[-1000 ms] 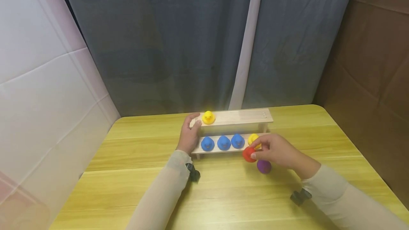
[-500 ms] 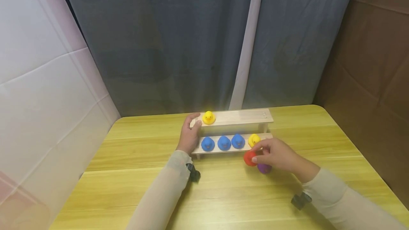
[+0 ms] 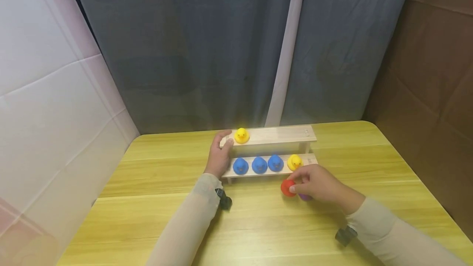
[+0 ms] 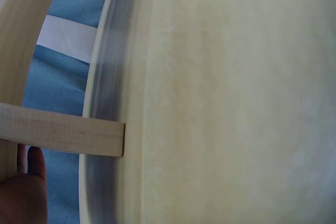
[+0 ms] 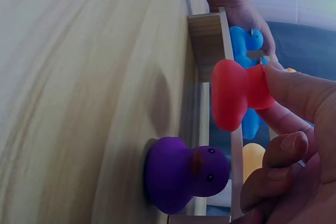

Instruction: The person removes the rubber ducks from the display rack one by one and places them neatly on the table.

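Observation:
My right hand pinches a red rubber duck between thumb and fingers, raised over the table in front of the lower shelf. Just beside it on the table sits a purple rubber duck, mostly covered by the hand in the head view. My left hand grips the left end of a two-tier wooden rack, thumb on top of the upper board. One yellow duck sits on that upper tier by the left hand. Along the lower tier stand three blue ducks and another yellow duck at the right.
The rack stands near the back of a wood-grain table. Behind the table hangs a grey curtain, with a white cloth on the left and a brown one on the right.
My right hand has drawn the red duck from the lower shelf's edge toward me, uncovering the yellow duck at the right and covering more of the purple one. The left hand stays put.

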`<action>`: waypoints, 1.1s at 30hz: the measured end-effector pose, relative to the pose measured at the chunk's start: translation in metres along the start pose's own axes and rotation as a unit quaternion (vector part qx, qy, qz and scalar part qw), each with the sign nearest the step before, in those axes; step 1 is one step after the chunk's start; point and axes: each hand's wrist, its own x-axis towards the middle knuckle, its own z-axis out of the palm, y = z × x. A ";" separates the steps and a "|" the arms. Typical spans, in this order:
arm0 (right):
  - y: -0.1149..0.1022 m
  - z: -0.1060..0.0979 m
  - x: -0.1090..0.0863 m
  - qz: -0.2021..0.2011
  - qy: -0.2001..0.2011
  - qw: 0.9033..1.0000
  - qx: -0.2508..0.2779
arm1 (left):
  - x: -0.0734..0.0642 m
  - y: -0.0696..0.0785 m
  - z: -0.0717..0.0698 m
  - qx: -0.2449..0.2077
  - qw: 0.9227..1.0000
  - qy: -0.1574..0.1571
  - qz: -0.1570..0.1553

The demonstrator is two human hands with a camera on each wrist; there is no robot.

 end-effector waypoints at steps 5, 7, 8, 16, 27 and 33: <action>0.002 0.003 -0.001 -0.001 -0.003 1.000 -0.002 | 0.000 0.000 0.001 0.000 1.000 0.004 0.005; 0.003 0.004 0.000 -0.006 -0.006 1.000 -0.005 | 0.000 0.000 0.001 -0.001 1.000 0.003 0.006; 0.004 0.005 0.000 -0.010 -0.008 1.000 -0.008 | 0.000 0.000 0.001 -0.002 1.000 0.002 0.007; 0.008 0.010 0.002 -0.015 -0.010 0.999 -0.045 | 0.000 0.001 0.000 0.002 1.000 0.002 -0.003; 0.006 0.017 0.004 0.001 0.021 0.992 -0.126 | -0.001 0.002 0.000 0.006 1.000 0.002 -0.002; 0.006 0.018 0.004 0.007 0.024 0.991 -0.133 | 0.000 0.001 0.000 0.002 1.000 0.001 -0.002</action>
